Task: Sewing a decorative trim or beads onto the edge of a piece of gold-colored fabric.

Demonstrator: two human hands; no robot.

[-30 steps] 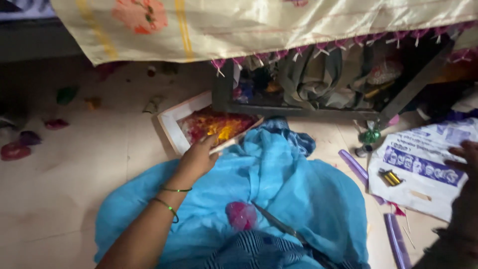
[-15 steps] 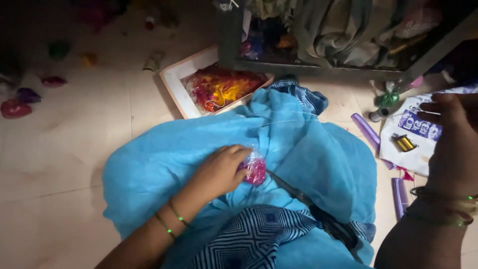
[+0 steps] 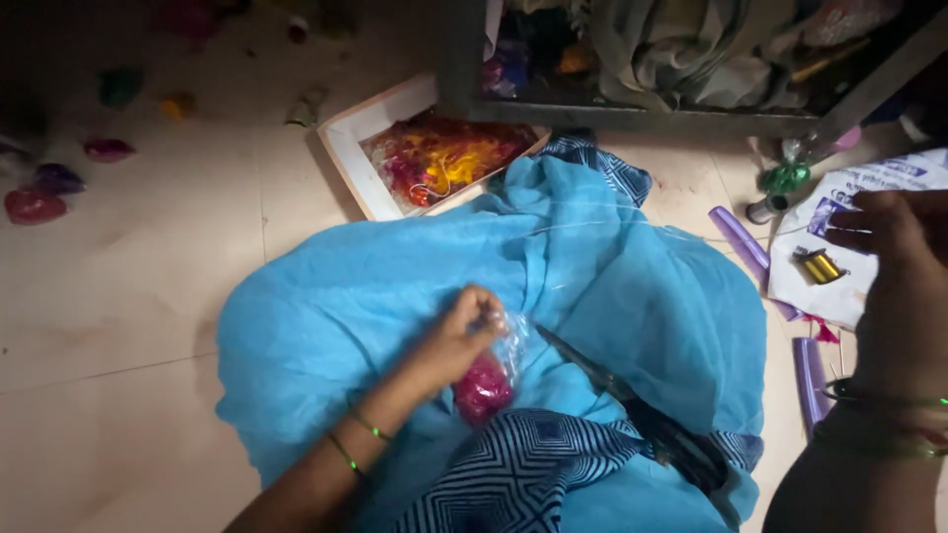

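Note:
A bright blue cloth (image 3: 326, 296) is spread over my lap and the floor, with a dark blue patterned part (image 3: 513, 464) near me. My left hand (image 3: 454, 341) rests on it and pinches a small clear plastic bag of pink material (image 3: 486, 385). Black scissors (image 3: 592, 370) lie on the cloth just to the right of the bag. My right hand (image 3: 889, 237) is raised at the right edge above a white printed sheet (image 3: 859, 296), fingers curled together. A thin pale thread (image 3: 612, 225) runs across the cloth toward those fingers.
A white-rimmed tray (image 3: 346, 148) with red and yellow material sits beyond the cloth. Behind it stands a metal rack (image 3: 632, 118) stuffed with cloth. Purple tubes (image 3: 736, 237), a small gold object (image 3: 820, 265) and a green bundle (image 3: 785, 178) lie at right; coloured scraps (image 3: 35, 202) at left.
My left hand has drawn back from the tray to my lap, now holding the pink bag. My right hand has risen further into view. The view has tilted downward.

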